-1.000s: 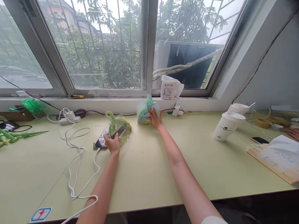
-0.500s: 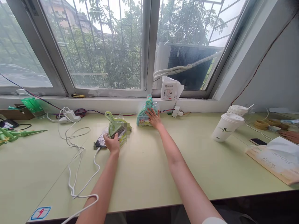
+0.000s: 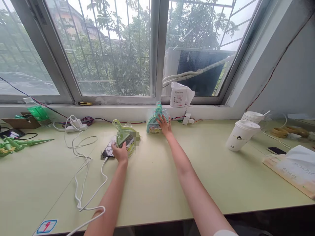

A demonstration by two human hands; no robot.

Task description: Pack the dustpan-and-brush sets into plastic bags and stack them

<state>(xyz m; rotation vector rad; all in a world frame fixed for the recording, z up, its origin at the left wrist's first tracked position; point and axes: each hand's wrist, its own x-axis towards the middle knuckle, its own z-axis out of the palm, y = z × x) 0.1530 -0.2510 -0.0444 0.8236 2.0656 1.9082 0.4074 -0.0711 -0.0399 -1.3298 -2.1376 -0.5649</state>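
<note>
My left hand [image 3: 120, 153] grips the near edge of a light green mini dustpan-and-brush set in clear wrap [image 3: 125, 137] lying on the pale green table [image 3: 157, 183]. Just left of it a phone [image 3: 108, 152] lies on a stand with a white cable [image 3: 81, 183] plugged in. My right hand [image 3: 164, 124] reaches far forward, fingers spread over a stack of teal dustpan sets [image 3: 154, 120] leaning near the window ledge.
Two white paper cups [image 3: 242, 135] stand at the right, with a phone [image 3: 276, 150] and a tissue pack [image 3: 294, 168] beyond. A power strip [image 3: 75, 126], a green bottle [image 3: 38, 113] and green plastic toys [image 3: 14, 144] sit at the left. A white packet [image 3: 180, 95] rests on the sill.
Both hands keep their places on the dustpan sets; the view has shifted slightly, and the other person's hand at the far right has left the frame.
</note>
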